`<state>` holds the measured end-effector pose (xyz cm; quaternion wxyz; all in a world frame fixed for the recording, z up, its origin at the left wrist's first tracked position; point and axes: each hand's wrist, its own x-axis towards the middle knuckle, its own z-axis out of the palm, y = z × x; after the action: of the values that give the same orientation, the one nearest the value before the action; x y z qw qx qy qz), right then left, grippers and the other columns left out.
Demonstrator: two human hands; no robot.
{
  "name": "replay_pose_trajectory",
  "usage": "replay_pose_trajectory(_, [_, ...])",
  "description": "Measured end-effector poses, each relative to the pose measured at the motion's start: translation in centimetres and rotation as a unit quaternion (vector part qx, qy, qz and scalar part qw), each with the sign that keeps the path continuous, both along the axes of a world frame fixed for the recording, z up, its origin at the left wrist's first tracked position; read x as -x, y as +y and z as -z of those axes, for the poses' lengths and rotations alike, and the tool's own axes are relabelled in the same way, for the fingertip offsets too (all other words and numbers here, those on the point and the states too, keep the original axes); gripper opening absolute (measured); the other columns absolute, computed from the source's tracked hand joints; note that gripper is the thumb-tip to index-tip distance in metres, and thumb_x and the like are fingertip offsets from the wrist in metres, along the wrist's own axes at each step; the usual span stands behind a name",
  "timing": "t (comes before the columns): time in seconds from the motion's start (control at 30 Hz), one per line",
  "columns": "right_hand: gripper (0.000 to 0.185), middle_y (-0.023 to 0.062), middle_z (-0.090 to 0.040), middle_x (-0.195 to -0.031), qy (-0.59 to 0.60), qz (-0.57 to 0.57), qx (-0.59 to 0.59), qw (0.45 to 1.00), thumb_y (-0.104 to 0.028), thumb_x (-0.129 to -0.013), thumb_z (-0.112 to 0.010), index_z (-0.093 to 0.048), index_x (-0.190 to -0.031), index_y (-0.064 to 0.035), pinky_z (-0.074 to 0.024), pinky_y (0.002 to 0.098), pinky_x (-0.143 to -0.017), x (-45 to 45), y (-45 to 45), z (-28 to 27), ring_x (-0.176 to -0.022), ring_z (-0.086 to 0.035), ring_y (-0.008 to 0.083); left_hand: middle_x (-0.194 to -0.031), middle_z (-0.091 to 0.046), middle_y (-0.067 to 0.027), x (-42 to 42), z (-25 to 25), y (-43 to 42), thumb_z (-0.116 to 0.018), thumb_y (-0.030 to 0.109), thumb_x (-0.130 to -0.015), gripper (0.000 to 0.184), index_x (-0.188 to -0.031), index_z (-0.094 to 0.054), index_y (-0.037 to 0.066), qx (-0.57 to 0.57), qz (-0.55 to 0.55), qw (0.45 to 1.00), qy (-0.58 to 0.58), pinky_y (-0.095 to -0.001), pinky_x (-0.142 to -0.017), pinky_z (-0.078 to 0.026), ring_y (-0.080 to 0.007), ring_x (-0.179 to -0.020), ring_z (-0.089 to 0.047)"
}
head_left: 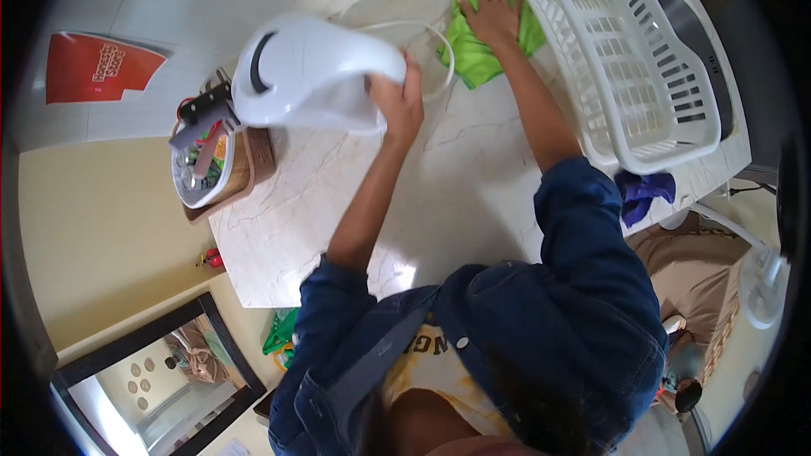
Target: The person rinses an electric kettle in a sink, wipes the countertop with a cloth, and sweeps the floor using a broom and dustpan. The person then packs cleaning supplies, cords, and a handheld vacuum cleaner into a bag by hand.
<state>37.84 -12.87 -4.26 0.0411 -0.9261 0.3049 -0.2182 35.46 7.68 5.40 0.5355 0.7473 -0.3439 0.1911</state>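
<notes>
Red card [97, 69] was on the left wall; utensil caddy [241, 171] with knives stood at the left edge of the marble-look counter [448, 203]. White electric kettle [291, 67] was tilted just right of it, left hand [399, 105] clamped round its handle; couldn't tell if it touched the counter. White cord [407, 23] looped behind. Right hand [494, 17] lay flat, fingers apart, on a green cloth [473, 59], far side. White dish rack [621, 118] sat right of that, purple cloth [646, 190] by its near end.

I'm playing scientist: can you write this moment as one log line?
left hand: grips white appliance | right hand: spread on green cloth | rack: beside green cloth
</notes>
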Motion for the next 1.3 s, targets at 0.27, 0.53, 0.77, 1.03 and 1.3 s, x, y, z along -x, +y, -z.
replay_pose_trajectory(0.27, [0.054,0.0055,-0.024,-0.135,0.011,-0.063,-0.019,0.998,-0.046,-0.084,-0.031,-0.031,-0.127,-0.0142,-0.0131,0.0515,-0.098,10.3,11.2,-1.4,-0.123,-0.021,0.0293,-0.075,-0.053,-0.0214,-5.1,0.7,-7.5,-0.053,0.009,-0.071,0.032,-0.095,-0.038,-0.006,0.078,0.006,0.997,-0.023,-0.0404,-0.068,-0.038,-0.0379,-0.072,-0.05])
replay_pose_trajectory(0.53, [0.051,0.0052,-0.025,-0.134,0.017,-0.256,-0.101,0.961,-0.039,-0.082,-0.038,-0.033,-0.126,-0.0143,-0.0086,0.0493,-0.1,16.1,21.4,-2.7,-0.125,-0.016,0.0269,-0.088,-0.049,-0.0267,-3.8,0.0,-7.4,-0.053,0.012,-0.075,0.044,-0.104,-0.03,-0.011,-0.01,0.012,0.999,-0.046,-0.0421,-0.072,-0.037,-0.0387,-0.081,-0.049])
replay_pose_trajectory(0.77, [0.052,0.0068,-0.025,-0.134,-0.008,-0.167,-0.066,0.984,-0.036,-0.082,-0.039,-0.031,-0.126,-0.0098,-0.0096,0.0491,-0.1,19.6,17.5,-1.9,-0.124,-0.019,0.0278,-0.107,-0.048,-0.0197,5.1,-1.4,2.5,-0.053,0.005,-0.074,0.041,-0.112,-0.041,-0.004,-0.024,0.088,0.996,0.02,-0.0364,-0.085,-0.036,-0.0312,-0.1,-0.047])
replay_pose_trajectory(1.03, [0.05,0.0117,-0.043,-0.121,-0.113,-0.317,-0.168,0.926,-0.031,-0.074,-0.053,-0.043,-0.118,-0.0096,-0.0185,0.0473,-0.097,8.2,27.4,-2.5,-0.117,-0.032,0.0295,-0.096,-0.054,-0.0071,17.8,-4.7,2.3,-0.056,0.005,-0.069,0.027,-0.095,-0.056,0.012,-0.214,0.397,0.892,-0.02,-0.0323,-0.075,-0.041,-0.0239,-0.088,-0.052])
replay_pose_trajectory(1.3, [0.04,0.0046,-0.036,-0.128,-0.106,-0.493,-0.104,0.857,-0.027,-0.078,-0.045,-0.043,-0.117,-0.0157,-0.0173,0.0436,-0.099,21.3,30.2,-0.6,-0.12,-0.028,0.0236,-0.114,-0.041,-0.014,27.3,1.7,-9.3,-0.063,0.015,-0.066,0.056,-0.118,-0.042,0.019,-0.282,0.4,0.856,-0.167,-0.0369,-0.081,-0.042,-0.0308,-0.101,-0.044])
